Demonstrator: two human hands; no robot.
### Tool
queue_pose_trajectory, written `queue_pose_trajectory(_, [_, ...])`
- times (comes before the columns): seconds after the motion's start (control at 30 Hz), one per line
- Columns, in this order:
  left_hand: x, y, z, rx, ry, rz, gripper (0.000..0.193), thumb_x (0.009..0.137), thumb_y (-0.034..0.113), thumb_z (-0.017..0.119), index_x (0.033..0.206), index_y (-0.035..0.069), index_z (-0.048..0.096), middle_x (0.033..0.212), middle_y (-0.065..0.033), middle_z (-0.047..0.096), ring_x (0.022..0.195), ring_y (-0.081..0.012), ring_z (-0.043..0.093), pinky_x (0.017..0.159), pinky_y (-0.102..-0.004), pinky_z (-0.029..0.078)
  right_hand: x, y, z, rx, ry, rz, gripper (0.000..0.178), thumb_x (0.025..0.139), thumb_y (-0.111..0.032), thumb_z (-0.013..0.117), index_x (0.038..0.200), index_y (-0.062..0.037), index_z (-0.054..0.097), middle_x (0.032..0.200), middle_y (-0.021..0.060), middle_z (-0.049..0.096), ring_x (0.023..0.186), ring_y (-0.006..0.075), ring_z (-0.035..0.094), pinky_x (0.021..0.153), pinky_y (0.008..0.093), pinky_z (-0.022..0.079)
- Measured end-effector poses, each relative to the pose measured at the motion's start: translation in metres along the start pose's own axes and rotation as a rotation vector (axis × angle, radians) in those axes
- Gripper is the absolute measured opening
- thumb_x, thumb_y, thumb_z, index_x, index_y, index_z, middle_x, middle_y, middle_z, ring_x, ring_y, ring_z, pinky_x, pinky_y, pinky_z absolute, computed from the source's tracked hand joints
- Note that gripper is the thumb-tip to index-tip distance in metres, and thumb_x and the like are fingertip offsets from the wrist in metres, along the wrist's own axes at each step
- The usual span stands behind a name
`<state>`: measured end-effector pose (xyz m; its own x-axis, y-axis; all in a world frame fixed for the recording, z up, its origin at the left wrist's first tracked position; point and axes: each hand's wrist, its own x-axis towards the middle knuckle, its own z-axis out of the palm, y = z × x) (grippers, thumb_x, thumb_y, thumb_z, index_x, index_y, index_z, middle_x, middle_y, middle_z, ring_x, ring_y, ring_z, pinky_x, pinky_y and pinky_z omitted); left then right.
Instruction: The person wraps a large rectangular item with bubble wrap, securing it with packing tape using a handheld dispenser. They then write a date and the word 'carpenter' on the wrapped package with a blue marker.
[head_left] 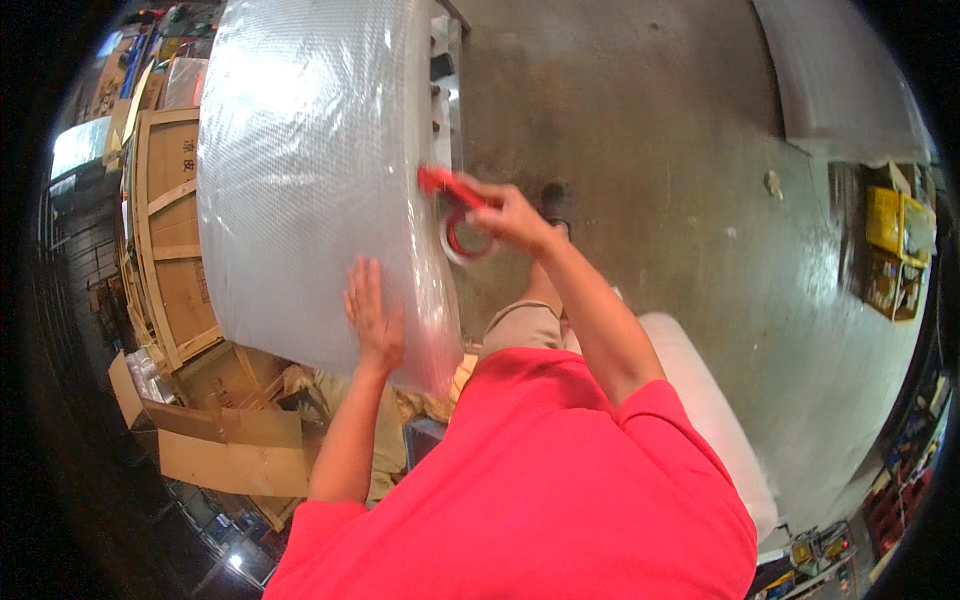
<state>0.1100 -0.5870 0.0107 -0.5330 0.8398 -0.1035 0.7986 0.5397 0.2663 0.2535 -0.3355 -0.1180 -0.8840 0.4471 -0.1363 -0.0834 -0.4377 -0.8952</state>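
Note:
A large item wrapped in clear bubble wrap (300, 170) lies in front of me and to the left, its plastic shiny and loose along the right edge. My left hand (374, 318) rests flat on the wrap near its close end, fingers spread. In my right hand (510, 215) is a red tape dispenser (452, 188), gripped by its handle, with a roll of tape (468, 237) on it. The dispenser's red front end is at the right edge of the wrap; whether it touches the plastic I cannot tell. Slight blur covers the dispenser.
Wood-framed cardboard (178, 230) stands left of the wrapped item, and an open cardboard box (235, 460) sits nearer. A white roll (705, 410) lies on the concrete floor (640, 110) by my right side. Yellow crates (895, 225) are at the far right.

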Motion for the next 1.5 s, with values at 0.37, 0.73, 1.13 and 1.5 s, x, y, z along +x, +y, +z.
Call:
queue_pose_trajectory(0.37, [0.007,-0.009,0.028,0.17,0.07,-0.02,0.069,0.104,0.044,0.041,0.16,0.01,0.02,0.167,-0.0127,0.017,0.154,-0.0367,0.012,0.121,-0.0571,0.005,-0.203,0.072,0.094,0.165,-0.15,0.166,0.071,0.08,-0.013,0.074,0.147,-0.0042,0.05,0.108,-0.0009,0.065,0.096,0.0056,0.054,0.09,0.0238,0.045])
queue_pose_trajectory(0.73, [-0.08,0.021,-0.015,0.555,-0.719,1.186,0.046,0.091,0.034,0.054,0.125,0.006,0.066,0.14,-0.0094,0.057,0.147,-0.0326,0.032,0.123,-0.0568,0.011,-0.305,0.132,0.231,0.035,0.104,0.085,0.078,0.079,-0.019,0.072,0.152,-0.0128,0.045,0.11,0.0023,0.067,0.092,0.0099,0.058,0.083,0.025,0.049])
queue_pose_trajectory(1.13, [-0.079,0.01,-0.009,1.015,-0.71,1.651,0.045,0.08,0.034,0.062,0.114,0.007,0.072,0.127,-0.0084,0.063,0.141,-0.0348,0.039,0.119,-0.0579,0.023,-0.289,0.072,0.236,-0.788,0.153,0.189,0.068,0.073,-0.044,0.068,0.138,-0.0259,0.061,0.09,0.0163,0.073,0.087,0.0375,0.069,0.075,0.0476,0.053])
queue_pose_trajectory(1.5, [-0.088,0.032,-0.016,1.406,-0.723,1.833,0.036,0.089,0.032,0.057,0.113,0.014,0.077,0.15,-0.005,0.052,0.147,-0.0362,0.032,0.116,-0.0609,0.025,-0.281,0.052,0.201,-0.895,0.228,0.331,0.039,0.065,-0.039,0.075,0.1,-0.0215,0.077,0.094,0.0091,0.075,0.089,0.0279,0.073,0.077,0.0423,0.057])
